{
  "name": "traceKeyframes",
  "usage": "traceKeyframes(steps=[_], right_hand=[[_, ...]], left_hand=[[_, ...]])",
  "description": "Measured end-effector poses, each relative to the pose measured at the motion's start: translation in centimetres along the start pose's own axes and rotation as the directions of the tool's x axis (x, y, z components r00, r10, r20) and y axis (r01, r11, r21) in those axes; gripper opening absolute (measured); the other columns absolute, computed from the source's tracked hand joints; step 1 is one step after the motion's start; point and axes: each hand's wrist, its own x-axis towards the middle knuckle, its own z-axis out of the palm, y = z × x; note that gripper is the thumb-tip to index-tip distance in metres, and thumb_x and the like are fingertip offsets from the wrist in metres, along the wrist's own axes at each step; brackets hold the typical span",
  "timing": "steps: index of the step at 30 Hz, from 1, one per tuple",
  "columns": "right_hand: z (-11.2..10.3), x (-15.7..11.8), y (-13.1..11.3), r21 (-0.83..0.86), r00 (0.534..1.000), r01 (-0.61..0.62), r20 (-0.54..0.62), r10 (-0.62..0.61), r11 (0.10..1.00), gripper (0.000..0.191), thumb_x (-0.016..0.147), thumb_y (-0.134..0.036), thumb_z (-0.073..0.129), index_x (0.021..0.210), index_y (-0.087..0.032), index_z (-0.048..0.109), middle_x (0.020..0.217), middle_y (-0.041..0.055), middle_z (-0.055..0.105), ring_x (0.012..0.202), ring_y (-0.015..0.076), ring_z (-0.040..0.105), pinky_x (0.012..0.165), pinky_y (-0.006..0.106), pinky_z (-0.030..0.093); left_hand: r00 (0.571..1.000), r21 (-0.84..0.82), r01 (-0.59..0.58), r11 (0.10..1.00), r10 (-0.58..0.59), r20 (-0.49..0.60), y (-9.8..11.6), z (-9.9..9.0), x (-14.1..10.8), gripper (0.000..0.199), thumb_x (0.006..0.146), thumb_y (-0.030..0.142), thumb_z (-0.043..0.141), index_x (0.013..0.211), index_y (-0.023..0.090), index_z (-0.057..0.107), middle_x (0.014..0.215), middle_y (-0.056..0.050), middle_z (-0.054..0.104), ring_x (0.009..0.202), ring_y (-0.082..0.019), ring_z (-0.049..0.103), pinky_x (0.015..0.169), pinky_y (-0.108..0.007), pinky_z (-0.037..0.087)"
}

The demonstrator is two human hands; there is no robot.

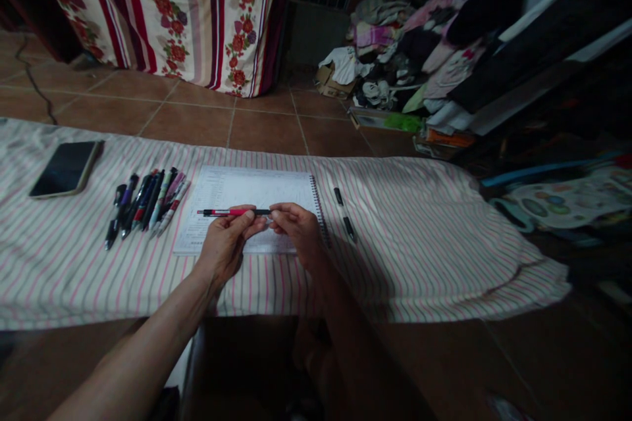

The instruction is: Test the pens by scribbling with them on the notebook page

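The red pen point(222, 212) lies sideways, left to right, just over the notebook point(257, 184). From here I see the left hand point(230, 237) pinching it near the middle and the right hand point(299, 227) pinching its black end. The bunch of pens point(148, 200) is nearer the left hand, two small black pieces point(349, 229) nearer the right. I see nothing in the way.

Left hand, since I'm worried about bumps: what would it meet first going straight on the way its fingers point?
Probably the right hand: the left hand points toward it, roughly along the red-and-black pen it holds. Depth is unclear, so their fingertips may already touch.
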Motion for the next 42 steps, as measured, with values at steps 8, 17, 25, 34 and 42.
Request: traceKeyframes(steps=[8, 17, 25, 34, 42], right_hand=[[0.0, -1.4, 0.1, 0.016, 0.999, 0.034, 0.027, -0.035, 0.999, 0.024, 0.062, -0.035, 0.07, 0.078, -0.017, 0.067, 0.059, 0.0, 0.066, 0.055, 0.0117, 0.061, 0.056, 0.024, 0.05], [0.8, -7.1, -3.0, 0.077, 0.995, 0.079, 0.059, -0.084, 0.994, 0.028, 0.056, -0.038, 0.076, 0.073, -0.017, 0.068, 0.058, 0.0009, 0.066, 0.054, 0.0134, 0.063, 0.051, 0.024, 0.05], [2.3, -16.2, -5.9, 0.104, 0.982, 0.143, 0.113, -0.154, 0.984, 0.029, 0.061, -0.037, 0.076, 0.08, -0.018, 0.069, 0.068, 0.0017, 0.069, 0.061, 0.0132, 0.064, 0.059, 0.026, 0.051], [3.3, -23.7, -6.3, 0.129, 0.971, 0.173, 0.143, -0.19, 0.977, 0.027, 0.065, -0.036, 0.074, 0.083, -0.017, 0.069, 0.066, 0.0008, 0.068, 0.059, 0.011, 0.062, 0.058, 0.023, 0.048], [3.8, -27.8, -6.0, 0.146, 0.971, 0.141, 0.172, -0.166, 0.979, 0.029, 0.065, -0.037, 0.074, 0.085, -0.017, 0.067, 0.067, -0.0005, 0.068, 0.056, 0.0085, 0.06, 0.056, 0.021, 0.046]], left_hand=[[0.999, 0.003, -0.012, 1.0, 0.012, 0.049, 0.2, 0.0, -2.1, 0.015, 0.069, 0.006, 0.07, 0.082, 0.008, 0.063, 0.065, -0.008, 0.07, 0.063, -0.016, 0.07, 0.069, -0.024, 0.058], [0.985, 0.032, -0.104, 0.994, 0.099, 0.14, 2.1, -0.1, -8.4, 0.033, 0.056, 0.019, 0.082, 0.084, 0.01, 0.066, 0.068, -0.007, 0.072, 0.065, -0.017, 0.07, 0.071, -0.027, 0.057], [0.973, 0.0, -0.138, 0.99, 0.135, 0.188, 4.2, -1.1, -16.9, 0.036, 0.054, 0.024, 0.084, 0.082, 0.01, 0.066, 0.071, -0.006, 0.072, 0.07, -0.019, 0.07, 0.068, -0.026, 0.056], [0.975, -0.011, -0.105, 0.994, 0.105, 0.195, 4.5, -3.4, -24.3, 0.034, 0.055, 0.02, 0.084, 0.082, 0.011, 0.066, 0.074, -0.006, 0.073, 0.071, -0.018, 0.07, 0.067, -0.023, 0.055], [0.986, -0.006, -0.083, 0.997, 0.083, 0.144, 4.6, -4.7, -28.5, 0.035, 0.051, 0.018, 0.085, 0.079, 0.01, 0.066, 0.071, -0.006, 0.072, 0.064, -0.016, 0.069, 0.059, -0.019, 0.055]])
